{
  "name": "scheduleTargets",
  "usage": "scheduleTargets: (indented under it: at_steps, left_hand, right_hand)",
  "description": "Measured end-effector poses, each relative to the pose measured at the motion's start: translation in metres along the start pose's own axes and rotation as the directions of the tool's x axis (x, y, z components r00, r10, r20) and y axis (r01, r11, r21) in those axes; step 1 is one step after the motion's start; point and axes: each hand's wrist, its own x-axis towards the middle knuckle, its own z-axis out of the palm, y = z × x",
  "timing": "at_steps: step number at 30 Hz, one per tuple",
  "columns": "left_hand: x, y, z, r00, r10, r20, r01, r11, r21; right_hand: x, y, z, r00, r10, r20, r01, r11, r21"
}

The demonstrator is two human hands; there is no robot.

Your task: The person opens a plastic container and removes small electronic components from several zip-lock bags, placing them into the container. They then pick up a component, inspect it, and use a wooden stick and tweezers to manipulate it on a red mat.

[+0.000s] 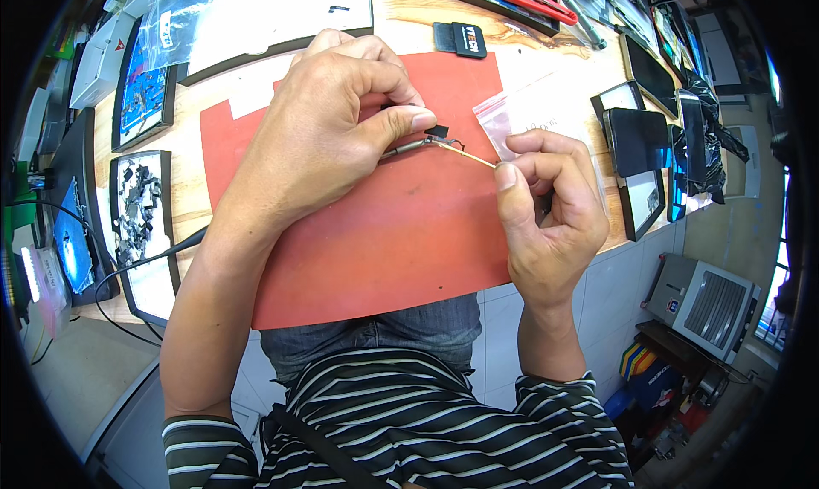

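My left hand (pixel 339 105) is above a red-orange mat (pixel 384 246), thumb and fingertips pinched on a small black part (pixel 437 131) that looks like a flex cable. A slim metal-shafted tool (pixel 404 149), possibly a soldering iron, emerges below that hand; whether the hand grips it is hidden. My right hand (pixel 553 201) holds a thin yellowish strip (pixel 473 158) between thumb and index finger. The strip's far end meets the black part near the tool's tip. A thin dark curled piece (pixel 457 143) shows beside this meeting point.
Left of the mat, a tray of small dark parts (pixel 137 201) stands near a black cable (pixel 137 264). A zip bag (pixel 492 115) lies by my right hand. Phones (pixel 640 143) sit farther right. Behind are a white tray (pixel 281 16), a card adapter (pixel 469 40) and red-handled tool (pixel 537 6).
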Motion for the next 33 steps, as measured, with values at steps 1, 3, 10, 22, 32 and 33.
scheduleTargets:
  at_steps: [1,3,10,22,32,33]
  left_hand:
    - [0.000,0.000,0.000,1.000,0.008,-0.006,-0.008,1.000,0.015]
    - [0.000,-0.001,0.000,1.000,0.012,-0.002,-0.012,1.000,0.014]
    - [0.000,-0.001,0.001,1.000,0.011,-0.002,-0.011,1.000,-0.010]
    - [0.000,0.001,0.000,1.000,0.007,-0.005,-0.007,1.000,-0.019]
    - [-0.001,-0.008,-0.001,0.998,0.056,-0.040,-0.060,0.994,-0.090]
    - [-0.001,-0.008,-0.001,0.997,0.056,-0.043,-0.060,0.993,-0.098]
  right_hand:
    - [0.000,0.000,0.000,1.000,0.021,-0.005,-0.021,1.000,0.011]
    - [0.000,-0.001,0.000,1.000,0.019,0.006,-0.019,1.000,0.001]
    - [0.000,-0.001,0.000,1.000,0.009,0.024,-0.008,0.999,-0.041]
    - [-0.003,-0.001,-0.001,0.999,0.050,-0.007,-0.050,0.998,-0.043]
    - [0.066,-0.044,-0.035,0.995,-0.019,-0.100,0.040,0.976,0.214]
    - [0.080,-0.056,-0.032,0.996,-0.059,-0.065,0.070,0.981,0.183]
